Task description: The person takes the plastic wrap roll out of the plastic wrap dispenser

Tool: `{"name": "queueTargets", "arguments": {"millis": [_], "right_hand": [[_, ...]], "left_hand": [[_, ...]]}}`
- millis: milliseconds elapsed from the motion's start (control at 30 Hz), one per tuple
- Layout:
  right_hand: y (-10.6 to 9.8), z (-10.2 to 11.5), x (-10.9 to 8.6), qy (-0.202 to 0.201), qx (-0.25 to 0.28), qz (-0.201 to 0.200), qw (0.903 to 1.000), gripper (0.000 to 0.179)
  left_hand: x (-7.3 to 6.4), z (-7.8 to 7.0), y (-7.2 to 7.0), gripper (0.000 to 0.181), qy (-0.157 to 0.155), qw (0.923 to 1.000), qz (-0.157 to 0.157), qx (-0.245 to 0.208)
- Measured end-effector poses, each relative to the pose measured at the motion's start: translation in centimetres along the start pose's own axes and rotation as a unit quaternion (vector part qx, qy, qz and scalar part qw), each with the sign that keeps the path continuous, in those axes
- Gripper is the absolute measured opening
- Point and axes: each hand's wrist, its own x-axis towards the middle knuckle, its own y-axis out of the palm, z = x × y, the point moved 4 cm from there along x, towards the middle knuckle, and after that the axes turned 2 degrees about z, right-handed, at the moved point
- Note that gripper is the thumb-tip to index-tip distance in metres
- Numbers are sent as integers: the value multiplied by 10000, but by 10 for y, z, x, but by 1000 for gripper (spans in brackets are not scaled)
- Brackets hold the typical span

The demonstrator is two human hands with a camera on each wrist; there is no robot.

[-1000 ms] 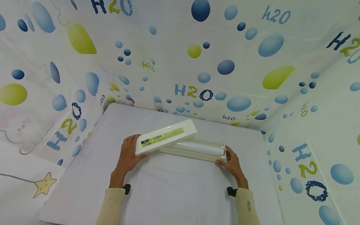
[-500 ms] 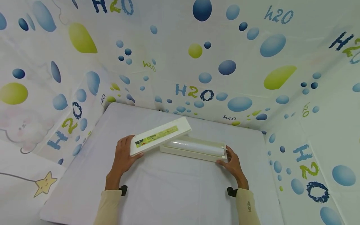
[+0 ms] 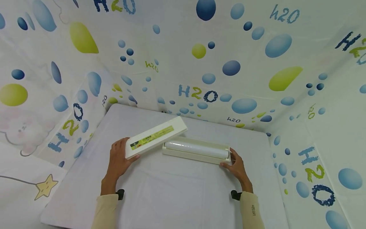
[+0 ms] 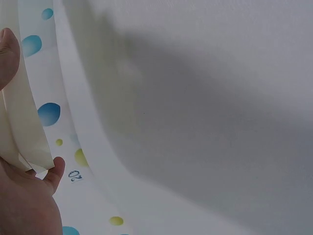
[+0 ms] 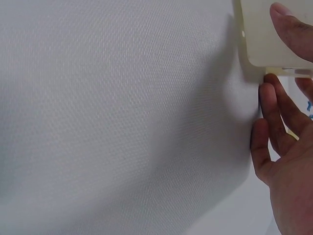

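Note:
My left hand (image 3: 119, 159) holds the left end of a long cream lid (image 3: 157, 137) with a yellow-green label, thumb along its near side. In the left wrist view that hand (image 4: 30, 203) has the lid (image 4: 22, 117) between thumb and fingers. The lid is tilted, its far right corner overlapping the left end of a cream cling film box (image 3: 194, 157). A shiny white roll of film (image 3: 200, 150) lies lengthwise inside. At the box's right end my right hand (image 3: 236, 165) grips it, thumb in front; the right wrist view shows the thumb on the box wall (image 5: 259, 41).
The box rests on a table with a white cloth (image 3: 177, 197). Around the back and sides hang white curtains (image 3: 171, 57) printed with blue and green drops. Dark camera mounts sit at both wrists.
My left hand has moved left with the lid, uncovering more of the roll's left end. The right hand and the box have stayed in place.

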Motion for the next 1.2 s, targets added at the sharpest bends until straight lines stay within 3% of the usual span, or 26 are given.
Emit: {"name": "queueTargets", "arguments": {"millis": [367,1200], "right_hand": [[0,-1,0,-73,-31,-28,10000,97],[0,0,1,24,-102,-32,9999,95]], "left_hand": [[-5,3,-6,97,-119,9998,-172,-61],[-28,29,-26,99,-614,9977,-263,111]]}}
